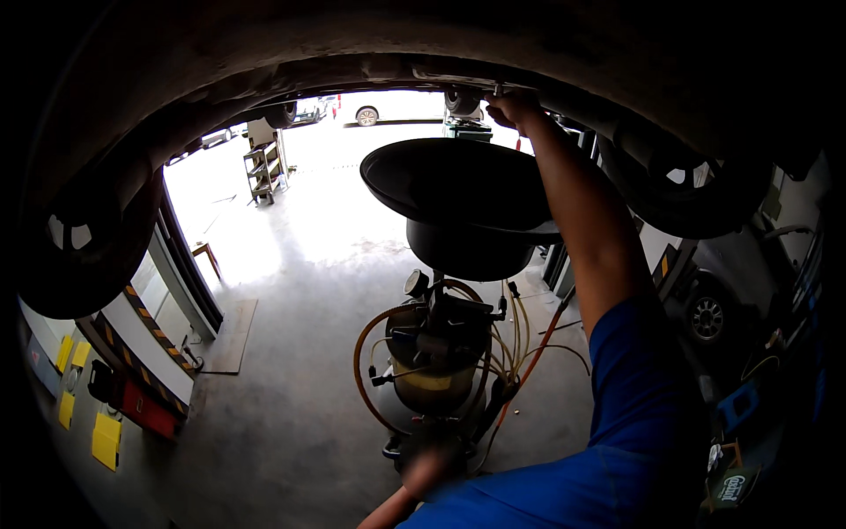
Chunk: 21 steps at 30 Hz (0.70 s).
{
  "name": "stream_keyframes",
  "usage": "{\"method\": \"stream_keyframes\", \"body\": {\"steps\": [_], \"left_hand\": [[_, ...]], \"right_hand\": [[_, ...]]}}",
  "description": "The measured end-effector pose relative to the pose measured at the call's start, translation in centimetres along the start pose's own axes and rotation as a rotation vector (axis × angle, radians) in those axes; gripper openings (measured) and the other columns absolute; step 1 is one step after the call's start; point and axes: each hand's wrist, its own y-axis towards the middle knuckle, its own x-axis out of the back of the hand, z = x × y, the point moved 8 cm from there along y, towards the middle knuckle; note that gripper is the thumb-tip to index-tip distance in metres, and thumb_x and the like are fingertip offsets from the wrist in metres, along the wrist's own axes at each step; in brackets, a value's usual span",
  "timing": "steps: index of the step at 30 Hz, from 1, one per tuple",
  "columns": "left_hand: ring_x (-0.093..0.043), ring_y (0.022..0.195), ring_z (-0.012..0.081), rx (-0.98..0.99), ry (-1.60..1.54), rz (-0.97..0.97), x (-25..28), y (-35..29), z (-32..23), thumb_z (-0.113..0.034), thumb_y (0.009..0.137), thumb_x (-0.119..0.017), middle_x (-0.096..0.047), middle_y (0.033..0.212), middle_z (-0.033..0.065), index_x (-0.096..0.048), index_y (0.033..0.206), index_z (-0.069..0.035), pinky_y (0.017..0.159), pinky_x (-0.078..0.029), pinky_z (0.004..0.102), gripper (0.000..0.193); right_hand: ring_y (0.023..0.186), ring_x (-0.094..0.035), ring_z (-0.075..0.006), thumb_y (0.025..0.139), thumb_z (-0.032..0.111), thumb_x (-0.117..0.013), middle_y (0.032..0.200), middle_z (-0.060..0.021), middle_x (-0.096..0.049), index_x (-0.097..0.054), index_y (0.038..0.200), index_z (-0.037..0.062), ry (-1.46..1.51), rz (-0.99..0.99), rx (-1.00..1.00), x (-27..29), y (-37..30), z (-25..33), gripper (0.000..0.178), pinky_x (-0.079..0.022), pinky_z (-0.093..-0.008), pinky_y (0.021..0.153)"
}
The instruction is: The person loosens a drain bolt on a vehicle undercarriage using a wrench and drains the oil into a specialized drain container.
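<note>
My right arm, in a blue sleeve, reaches up past a wide black drain pan (458, 181). At its end my right hand (515, 110) is closed against the dark car underbody (379, 69), its fingers curled around something small that I cannot make out; a short shiny piece shows just above them. The pan stands tilted on an oil drainer (432, 353) with a round gauge (416, 282) and several hoses. Low in the view, my left hand (427, 473) is blurred beside the drainer's dark lower part; its fingers cannot be made out.
Wheels (88, 234) of the raised car hang at both sides. Striped lift posts (141, 353) flank the grey floor (264, 423). A red box (150, 407) lies at left, a shelf cart (264, 167) stands ahead, and another car (714, 300) is at right.
</note>
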Motion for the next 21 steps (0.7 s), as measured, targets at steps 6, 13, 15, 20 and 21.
{"method": "stream_keyframes", "body": {"steps": [6, 13, 15, 20, 21], "left_hand": [[-0.058, 0.095, 0.0384, 0.103, 0.018, 0.108, 3.3, -0.8, -1.1, -0.043, 0.087, -0.047, -0.048, 0.122, 0.0168, -0.048, 0.124, -0.022, 0.078, -0.049, 0.0459, 0.042], [-0.061, 0.087, 0.0325, 0.001, 0.013, 0.025, 2.6, -0.4, 0.2, -0.038, 0.088, -0.046, -0.054, 0.112, 0.0146, -0.050, 0.122, -0.023, 0.070, -0.051, 0.0423, 0.037], [-0.061, 0.086, 0.0325, -0.098, 0.028, 0.046, 0.1, 0.4, 2.3, -0.037, 0.089, -0.046, -0.054, 0.112, 0.0142, -0.050, 0.122, -0.023, 0.070, -0.051, 0.0425, 0.037], [-0.059, 0.096, 0.0315, -0.385, 0.050, -0.077, -0.5, 0.8, 2.6, -0.032, 0.089, -0.046, -0.053, 0.116, 0.0145, -0.050, 0.121, -0.020, 0.072, -0.051, 0.0420, 0.035], [-0.058, 0.097, 0.0309, -0.343, 0.042, -0.085, -0.8, 0.9, 3.3, -0.032, 0.089, -0.047, -0.053, 0.118, 0.0134, -0.050, 0.121, -0.019, 0.073, -0.051, 0.0415, 0.034]], "right_hand": [[0.073, -0.063, -0.0143, 0.088, 0.014, -0.058, 0.079, -0.0077, -0.063, -0.057, 0.094, -0.0013, 0.277, 0.024, -0.144, -0.3, -0.6, -0.6, 0.017, -0.056, -0.0267, 0.065], [0.060, -0.061, -0.0119, 0.086, 0.018, -0.061, 0.073, -0.0082, -0.063, -0.059, 0.088, -0.0020, -0.194, 0.005, 0.021, 0.0, -1.6, 1.5, 0.020, -0.053, -0.0215, 0.055], [0.060, -0.060, -0.0106, 0.086, 0.017, -0.062, 0.072, -0.0074, -0.063, -0.059, 0.088, -0.0016, -0.172, -0.042, 0.025, 0.2, -1.3, 1.4, 0.019, -0.052, -0.0201, 0.054], [0.064, -0.062, -0.0118, 0.088, 0.017, -0.059, 0.074, -0.0070, -0.063, -0.059, 0.091, -0.0002, 0.330, 0.016, -0.159, 0.5, -0.7, -1.2, 0.017, -0.054, -0.0238, 0.058], [0.064, -0.062, -0.0120, 0.088, 0.017, -0.059, 0.074, -0.0069, -0.063, -0.059, 0.091, -0.0001, 0.339, 0.023, -0.150, 0.6, -0.8, -1.2, 0.018, -0.054, -0.0244, 0.058]]}}
